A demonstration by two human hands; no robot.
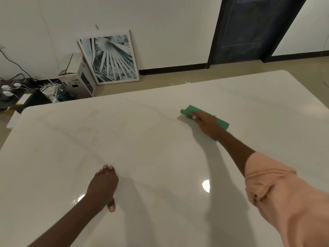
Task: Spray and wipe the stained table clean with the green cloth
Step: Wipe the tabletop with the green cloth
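Note:
The glossy white table [160, 148] fills most of the view. Faint yellowish stains [89, 130] mark its far left part. The folded green cloth [193, 110] lies flat on the table's far right half. My right hand [207, 124] lies on top of the cloth with straight fingers and presses it onto the surface, arm stretched out. My left hand [104, 185] rests on the near left part of the table, fingers and thumb touching the surface, holding nothing. No spray bottle is in view.
Beyond the table's far edge, on the floor, a framed palm-leaf picture [111, 57] leans on the wall beside a cardboard box [78, 79]. Cables and power plugs [12, 90] lie at far left. A dark door [252, 27] stands at back right.

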